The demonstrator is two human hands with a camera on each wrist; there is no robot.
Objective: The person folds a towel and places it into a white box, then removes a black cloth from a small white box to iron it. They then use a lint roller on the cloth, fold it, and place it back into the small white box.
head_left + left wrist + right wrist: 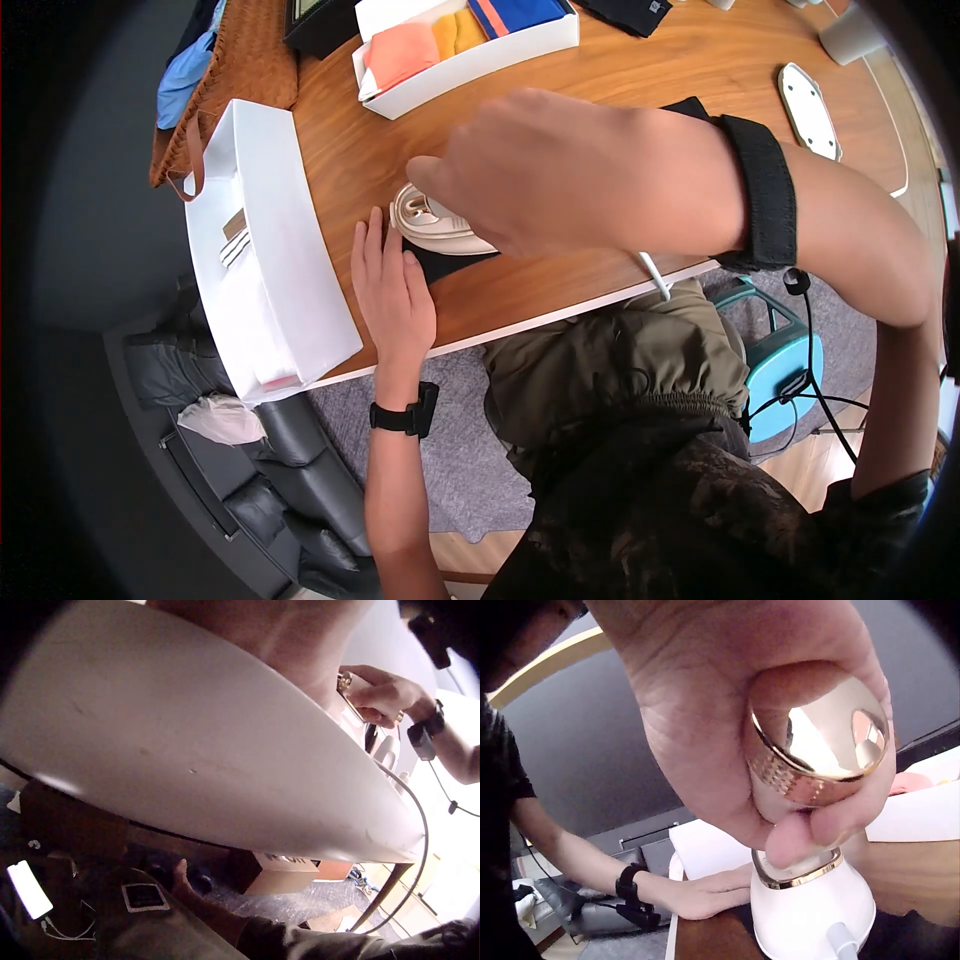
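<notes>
My right hand (570, 170) grips the handle of a white handheld steam iron (810, 907) with gold trim and a shiny gold end cap (821, 727). In the head view the iron's pale, looped front (430, 220) rests over a dark cloth (450, 264) on the table; my hand and forearm hide much of both. My left hand (395, 295) lies flat on the wood with straight fingers, fingertips right beside the iron and the cloth's left edge. The iron's light cord (655, 276) runs over the table's front edge.
A white box (285, 200) with white cloth inside stands left of my left hand. Behind, another white box (480, 70) holds folded orange, yellow and blue cloths. A woven basket (255, 60) is at back left, a white oblong stand (808, 112) at right.
</notes>
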